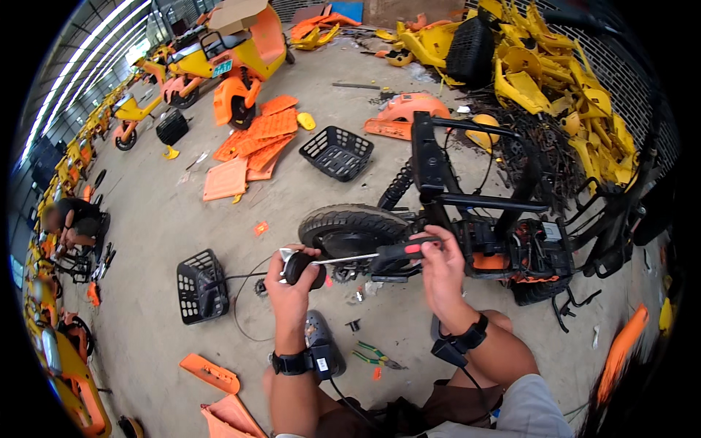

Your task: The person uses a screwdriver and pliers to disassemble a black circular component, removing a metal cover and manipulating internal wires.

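Observation:
My left hand (289, 293) grips a small black round part with a silvery metal piece on it (297, 267); its exact kind is unclear. A black cable runs from near that part toward a basket on the left. My right hand (442, 271) has its fingers on the handle of a screwdriver (398, 252), black with a red patch. The screwdriver's shaft points left, its tip at the round part. Just beyond my hands lies a stripped black scooter frame (478, 201), with its tyre (354, 213) facing me and a black coil spring (396, 185) above.
Green-handled pliers (377, 355) lie on the floor near my shoe (321, 339). Black plastic baskets stand left (198, 288) and ahead (336, 155). Orange panels (261, 139) are stacked farther off. Yellow body parts (526, 77) pile up at right. Another person (77, 223) crouches far left.

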